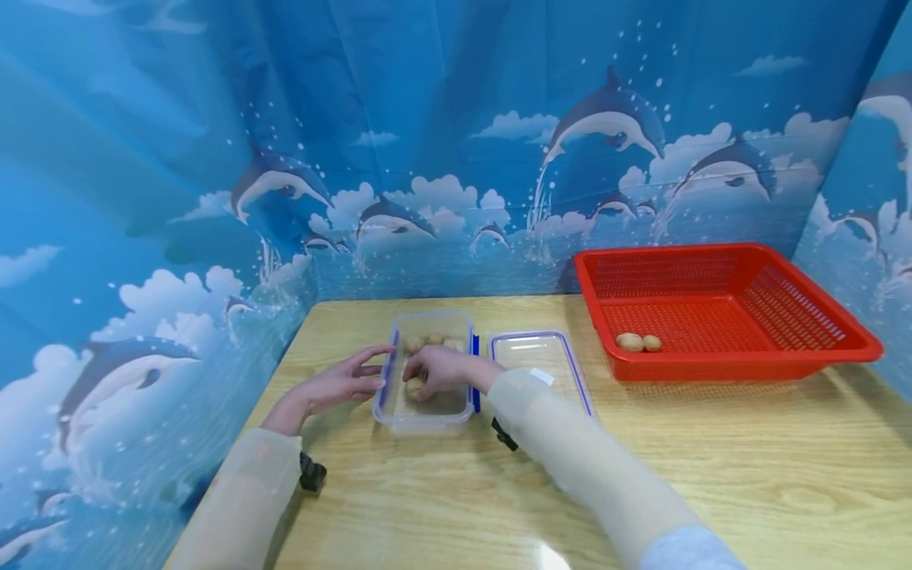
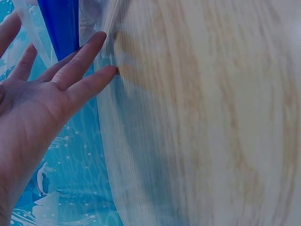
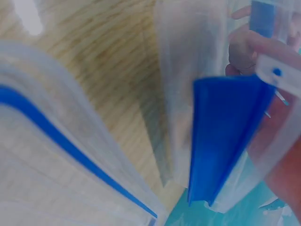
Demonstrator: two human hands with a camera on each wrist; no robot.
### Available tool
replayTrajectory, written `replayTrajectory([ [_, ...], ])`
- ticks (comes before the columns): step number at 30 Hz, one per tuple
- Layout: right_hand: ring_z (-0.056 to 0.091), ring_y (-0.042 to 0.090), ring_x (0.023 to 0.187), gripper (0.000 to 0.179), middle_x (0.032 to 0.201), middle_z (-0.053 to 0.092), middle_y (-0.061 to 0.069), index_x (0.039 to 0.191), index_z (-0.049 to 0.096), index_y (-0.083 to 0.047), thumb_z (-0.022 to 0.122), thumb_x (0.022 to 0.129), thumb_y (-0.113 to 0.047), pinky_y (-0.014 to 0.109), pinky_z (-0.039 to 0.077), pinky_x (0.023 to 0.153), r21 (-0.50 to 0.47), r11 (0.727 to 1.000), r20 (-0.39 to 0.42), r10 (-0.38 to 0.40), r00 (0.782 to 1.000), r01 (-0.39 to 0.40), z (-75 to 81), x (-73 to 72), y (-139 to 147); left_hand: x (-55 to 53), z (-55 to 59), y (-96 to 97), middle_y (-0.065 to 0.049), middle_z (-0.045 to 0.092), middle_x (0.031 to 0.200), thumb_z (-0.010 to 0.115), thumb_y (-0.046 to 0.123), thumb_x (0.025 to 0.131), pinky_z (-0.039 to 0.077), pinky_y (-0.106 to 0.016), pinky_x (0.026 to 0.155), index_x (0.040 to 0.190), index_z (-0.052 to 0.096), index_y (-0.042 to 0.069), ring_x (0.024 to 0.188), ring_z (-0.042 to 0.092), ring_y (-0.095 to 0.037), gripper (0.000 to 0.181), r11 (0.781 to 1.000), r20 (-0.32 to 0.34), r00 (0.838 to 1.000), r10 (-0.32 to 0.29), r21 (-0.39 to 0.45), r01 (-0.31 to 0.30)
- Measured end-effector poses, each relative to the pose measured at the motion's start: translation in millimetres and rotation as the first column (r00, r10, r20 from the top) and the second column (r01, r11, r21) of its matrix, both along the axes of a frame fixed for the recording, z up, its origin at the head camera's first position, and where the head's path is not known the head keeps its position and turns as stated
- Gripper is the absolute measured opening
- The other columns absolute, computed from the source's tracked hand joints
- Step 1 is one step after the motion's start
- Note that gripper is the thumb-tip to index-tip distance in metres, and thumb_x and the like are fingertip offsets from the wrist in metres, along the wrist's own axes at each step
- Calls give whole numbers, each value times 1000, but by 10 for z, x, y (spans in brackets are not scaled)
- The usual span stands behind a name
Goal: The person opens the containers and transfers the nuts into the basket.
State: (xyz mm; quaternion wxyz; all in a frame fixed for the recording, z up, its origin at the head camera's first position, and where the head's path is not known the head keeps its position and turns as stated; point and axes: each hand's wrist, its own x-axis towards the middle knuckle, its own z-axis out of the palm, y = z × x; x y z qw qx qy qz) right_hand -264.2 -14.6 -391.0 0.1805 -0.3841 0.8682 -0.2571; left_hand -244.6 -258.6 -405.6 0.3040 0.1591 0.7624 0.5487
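Observation:
A clear lidless plastic container [image 1: 426,419] with blue clips stands on the table. My right hand [image 1: 443,370] reaches down inside it and pinches a small, round, tan potato-like lump [image 1: 416,387]. In the right wrist view, the blue clip [image 3: 225,136] and the clear wall partly cover that hand and the lump [image 3: 241,54]. Further back in the container lie several similar lumps [image 1: 413,343]. At the container's left rim, my left hand [image 1: 340,385] has its fingers spread and fairly straight, the fingertips at the wall.
Right of the container lies its clear lid [image 1: 530,348] with a blue seal, partly behind my right forearm. A red slotted plastic basket [image 1: 727,366] stands at the back right, with two tan lumps [image 1: 630,342] in its near left corner. A dolphin-print curtain [image 1: 442,158] surrounds the wooden table [image 1: 399,507].

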Motion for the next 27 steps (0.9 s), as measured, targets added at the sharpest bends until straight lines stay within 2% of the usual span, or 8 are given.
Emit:
replayTrajectory([
  [5,58,15,102,40,114,63,1,120,67,-9,77,82,-11,27,48,89,-42,999,26,7,1000,-6,91,15,107,6,-12,-6,-25,15,157,48,14,103,34,-52,107,156,16,21,141,22,-40,62,1000,-4,1000,-1,-23,1],
  [10,58,14,97,38,114,62,1,122,66,-9,76,85,-13,26,49,83,-79,997,27,7,1000,-5,209,10,252,3,-11,6,-26,16,156,51,15,102,34,-52,107,156,17,20,141,24,-41,63,1000,8,1000,13,-6,-13],
  [19,60,15,97,37,123,61,3,124,65,-8,72,88,-11,27,52,79,-188,982,83,14,996,2,423,-49,611,-13,-2,15,-26,13,157,51,15,102,31,-54,108,156,16,19,141,20,-41,65,1000,28,1000,14,18,-14],
  [27,58,19,102,38,122,63,4,126,63,-6,70,89,-12,33,50,84,-248,968,24,-20,1000,26,597,-41,1051,2,0,12,-25,9,158,52,16,102,29,-55,109,157,14,19,143,15,-41,67,1000,31,999,-6,26,6],
])
